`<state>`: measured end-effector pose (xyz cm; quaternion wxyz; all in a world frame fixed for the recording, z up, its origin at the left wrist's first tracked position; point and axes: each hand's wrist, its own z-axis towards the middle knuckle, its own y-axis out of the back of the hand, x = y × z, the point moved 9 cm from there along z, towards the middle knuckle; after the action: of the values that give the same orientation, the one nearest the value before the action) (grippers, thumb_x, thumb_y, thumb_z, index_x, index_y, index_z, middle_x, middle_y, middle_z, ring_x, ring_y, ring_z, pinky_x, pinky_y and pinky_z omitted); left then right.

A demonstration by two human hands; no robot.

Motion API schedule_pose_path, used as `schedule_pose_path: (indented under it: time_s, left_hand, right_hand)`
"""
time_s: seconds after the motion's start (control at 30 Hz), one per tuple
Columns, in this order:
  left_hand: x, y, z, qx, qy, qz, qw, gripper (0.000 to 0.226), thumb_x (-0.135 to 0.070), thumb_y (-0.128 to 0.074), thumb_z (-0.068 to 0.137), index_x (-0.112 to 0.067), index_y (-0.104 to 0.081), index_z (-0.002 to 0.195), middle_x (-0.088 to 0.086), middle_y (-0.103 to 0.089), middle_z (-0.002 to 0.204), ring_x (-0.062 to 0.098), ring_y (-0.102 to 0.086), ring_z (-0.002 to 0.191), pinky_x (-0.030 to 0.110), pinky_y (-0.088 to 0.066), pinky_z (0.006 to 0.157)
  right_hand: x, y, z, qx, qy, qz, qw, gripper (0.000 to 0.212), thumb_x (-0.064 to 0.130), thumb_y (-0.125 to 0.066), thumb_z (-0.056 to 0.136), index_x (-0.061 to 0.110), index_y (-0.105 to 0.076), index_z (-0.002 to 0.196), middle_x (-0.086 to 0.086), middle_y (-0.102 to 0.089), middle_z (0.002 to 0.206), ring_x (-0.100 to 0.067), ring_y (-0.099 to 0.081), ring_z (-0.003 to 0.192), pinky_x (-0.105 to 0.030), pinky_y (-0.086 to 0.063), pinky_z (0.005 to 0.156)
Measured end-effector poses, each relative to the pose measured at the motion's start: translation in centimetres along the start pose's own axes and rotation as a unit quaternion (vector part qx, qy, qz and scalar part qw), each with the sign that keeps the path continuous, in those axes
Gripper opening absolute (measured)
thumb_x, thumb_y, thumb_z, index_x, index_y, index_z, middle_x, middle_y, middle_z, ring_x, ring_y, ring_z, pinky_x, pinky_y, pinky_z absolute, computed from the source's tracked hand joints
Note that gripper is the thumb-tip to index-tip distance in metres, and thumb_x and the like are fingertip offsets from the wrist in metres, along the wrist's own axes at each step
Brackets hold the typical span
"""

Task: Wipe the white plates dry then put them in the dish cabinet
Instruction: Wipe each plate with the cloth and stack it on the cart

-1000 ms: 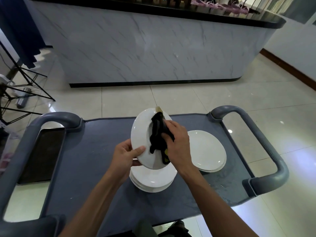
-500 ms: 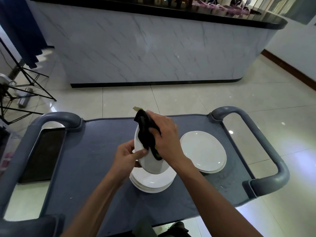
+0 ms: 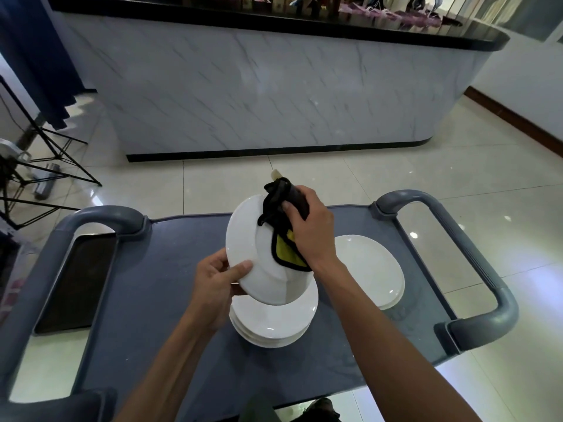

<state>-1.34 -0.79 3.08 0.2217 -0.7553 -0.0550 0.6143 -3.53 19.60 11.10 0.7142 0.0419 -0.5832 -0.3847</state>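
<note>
A marble-fronted counter (image 3: 259, 92) is standing across the tiled floor, well beyond the person's fingers, while a grey cart (image 3: 170, 300) with looped handles is sitting directly beneath them. A stack of white plates (image 3: 274, 324) is resting on the cart top just below the left fingers, and a second, lower stack (image 3: 371, 269) is lying past the right wrist, to the right of the fingers. The left hand (image 3: 216, 281) is gripping the lower rim of a tilted white plate (image 3: 249, 248), thumb curled over the face, holding it above the nearer stack. The right hand (image 3: 307, 229) is clenching a black and yellow cloth (image 3: 280, 226), its fingers curled round the bunched fabric and pressing it against the upper right part of the held plate's face.
</note>
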Motion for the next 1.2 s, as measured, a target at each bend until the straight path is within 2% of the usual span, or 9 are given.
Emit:
schedule_pose_path:
  time_s: [0.13, 0.3, 0.43, 0.53, 0.7, 0.87, 1.03, 1.13, 1.2]
  left_hand:
    - [-0.6, 0.5, 0.3, -0.005, 0.004, -0.024, 1.000, 0.031, -0.009, -0.068, 0.075, 0.000, -0.070, 0.104, 0.016, -0.074, 0.093, 0.027, -0.071, 0.078, 0.041, -0.059, 0.058]
    - [-0.8, 1.2, 0.9, -0.019, 0.009, -0.050, 0.999, 0.030, -0.009, -0.067, 0.076, -0.002, -0.070, 0.105, 0.016, -0.074, 0.097, 0.027, -0.071, 0.081, 0.045, -0.061, 0.062]
    - [-0.9, 2.0, 1.4, -0.030, 0.011, -0.067, 0.997, 0.027, -0.011, -0.068, 0.077, -0.006, -0.073, 0.102, 0.017, -0.074, 0.102, 0.030, -0.072, 0.086, 0.048, -0.060, 0.065]
    - [-0.9, 2.4, 1.8, -0.044, 0.014, -0.082, 0.996, 0.024, -0.012, -0.068, 0.076, -0.011, -0.076, 0.099, 0.015, -0.074, 0.106, 0.029, -0.072, 0.090, 0.047, -0.061, 0.066]
    - [-1.0, 2.4, 2.2, -0.062, 0.018, -0.101, 0.993, 0.025, -0.011, -0.067, 0.076, -0.012, -0.076, 0.099, 0.015, -0.074, 0.107, 0.029, -0.073, 0.091, 0.050, -0.062, 0.071]
    - [-1.2, 2.1, 2.3, -0.072, 0.019, -0.110, 0.991, 0.030, -0.009, -0.063, 0.080, -0.007, -0.068, 0.110, 0.015, -0.075, 0.104, 0.029, -0.073, 0.086, 0.048, -0.062, 0.071]
    - [-0.7, 2.4, 2.3, -0.091, 0.038, -0.116, 0.988, 0.022, -0.004, -0.057, 0.091, -0.007, -0.068, 0.109, 0.015, -0.074, 0.099, 0.029, -0.070, 0.081, 0.039, -0.061, 0.061]
    - [-0.5, 2.5, 2.2, -0.088, 0.037, -0.104, 0.990, 0.022, -0.005, -0.058, 0.090, -0.009, -0.070, 0.109, 0.014, -0.075, 0.101, 0.030, -0.071, 0.084, 0.043, -0.061, 0.063]
    - [-0.4, 2.5, 2.1, -0.082, 0.032, -0.101, 0.991, 0.025, -0.007, -0.062, 0.086, -0.007, -0.070, 0.110, 0.015, -0.075, 0.104, 0.032, -0.073, 0.088, 0.045, -0.061, 0.061]
  right_hand:
    - [-0.4, 0.2, -0.4, 0.017, 0.005, 0.005, 1.000, 0.031, 0.025, -0.061, 0.096, 0.027, -0.061, 0.127, 0.012, -0.069, 0.115, -0.009, -0.061, 0.107, -0.036, -0.052, 0.094]
    - [-1.0, 0.5, -1.5, 0.040, 0.016, 0.003, 0.999, 0.044, 0.022, -0.061, 0.093, 0.031, -0.055, 0.135, 0.020, -0.062, 0.121, -0.003, -0.055, 0.112, -0.022, -0.043, 0.097]
    - [-2.3, 0.8, -2.8, 0.041, -0.011, 0.029, 0.999, 0.045, 0.021, -0.060, 0.094, 0.041, -0.052, 0.134, 0.028, -0.057, 0.113, -0.006, -0.054, 0.113, -0.024, -0.044, 0.097]
    - [-2.9, 0.5, -4.0, 0.014, -0.033, 0.048, 0.998, 0.047, 0.021, -0.060, 0.095, 0.036, -0.051, 0.138, 0.032, -0.055, 0.117, -0.001, -0.052, 0.115, -0.022, -0.041, 0.099]
    - [-2.0, -0.7, -5.7, 0.006, 0.004, 0.018, 1.000, 0.047, 0.015, -0.062, 0.096, 0.023, -0.054, 0.141, 0.007, -0.061, 0.131, -0.016, -0.053, 0.121, -0.039, -0.044, 0.105]
    - [-0.3, -1.9, -7.5, 0.010, 0.044, -0.007, 0.999, 0.047, 0.014, -0.062, 0.097, 0.021, -0.053, 0.142, 0.007, -0.057, 0.137, -0.015, -0.049, 0.124, -0.035, -0.040, 0.107]
    - [1.3, -2.3, -9.0, 0.002, 0.110, -0.040, 0.993, 0.048, 0.014, -0.064, 0.096, 0.019, -0.054, 0.143, 0.004, -0.057, 0.138, -0.012, -0.047, 0.124, -0.029, -0.038, 0.105]
    - [1.0, -1.9, -9.2, -0.006, 0.124, -0.032, 0.992, 0.047, 0.010, -0.065, 0.095, 0.018, -0.056, 0.141, 0.004, -0.058, 0.134, -0.012, -0.049, 0.121, -0.029, -0.041, 0.103]
    - [0.0, -1.2, -8.8, -0.023, 0.101, -0.022, 0.994, 0.046, 0.006, -0.066, 0.094, 0.017, -0.059, 0.138, 0.004, -0.060, 0.132, -0.013, -0.051, 0.118, -0.028, -0.043, 0.102]
